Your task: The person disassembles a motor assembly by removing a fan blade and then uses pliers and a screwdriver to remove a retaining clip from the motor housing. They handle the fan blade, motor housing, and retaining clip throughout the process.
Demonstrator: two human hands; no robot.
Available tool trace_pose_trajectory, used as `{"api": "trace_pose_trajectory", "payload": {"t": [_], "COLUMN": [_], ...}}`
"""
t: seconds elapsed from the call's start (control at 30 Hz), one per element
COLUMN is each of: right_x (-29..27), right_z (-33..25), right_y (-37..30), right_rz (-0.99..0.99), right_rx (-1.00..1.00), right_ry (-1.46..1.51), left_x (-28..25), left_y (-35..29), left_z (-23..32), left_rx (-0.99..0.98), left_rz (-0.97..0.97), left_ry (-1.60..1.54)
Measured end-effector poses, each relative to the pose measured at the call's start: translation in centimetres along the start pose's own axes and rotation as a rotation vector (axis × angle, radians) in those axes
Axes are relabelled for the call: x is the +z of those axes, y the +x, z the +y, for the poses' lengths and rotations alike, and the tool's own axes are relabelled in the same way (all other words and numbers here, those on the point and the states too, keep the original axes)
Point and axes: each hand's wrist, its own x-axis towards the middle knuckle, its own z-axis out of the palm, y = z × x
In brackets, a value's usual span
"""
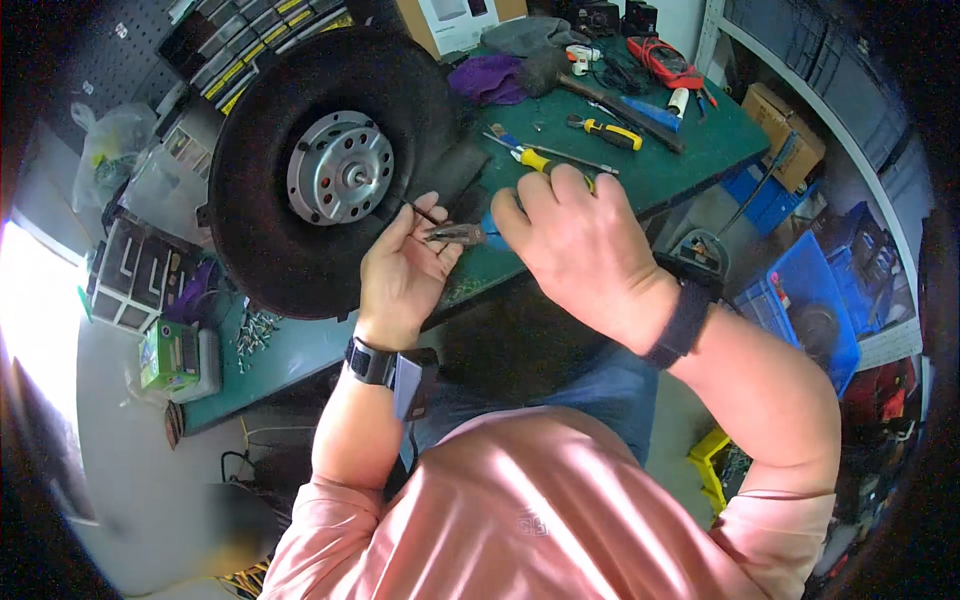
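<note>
A large black round housing [255, 140] stands on the green workbench, with a silver metal motor disc [335, 178] at its centre. Close to its right side, my left hand [405, 268] pinches a thin dark cable [424, 213] between thumb and fingers. My right hand [590, 255] grips pliers [466, 234] with blue on the handles, mostly hidden by my fingers. The metal jaws point left, over my left fingers and close to the cable. Whether the jaws touch the cable I cannot tell.
Yellow-handled screwdriver [533, 158], yellow-black cutters [608, 133], a hammer [620, 112] and a red meter [665, 63] lie on the bench [700, 160]. Loose screws [252, 335] are at the left, parts drawers [245, 60] behind. Blue crates [800, 300] stand at the right.
</note>
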Motion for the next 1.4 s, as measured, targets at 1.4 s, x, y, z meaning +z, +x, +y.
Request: {"api": "trace_pose_trajectory", "payload": {"t": [1.4], "right_x": [4.9], "right_z": [5.6], "right_y": [1.0], "right_rz": [-0.962], "right_rx": [0.632], "right_ry": [2.258], "left_x": [5.0], "left_y": [5.7], "left_z": [1.0], "left_rx": [0.269], "left_rz": [0.011], "left_ry": [0.045]}}
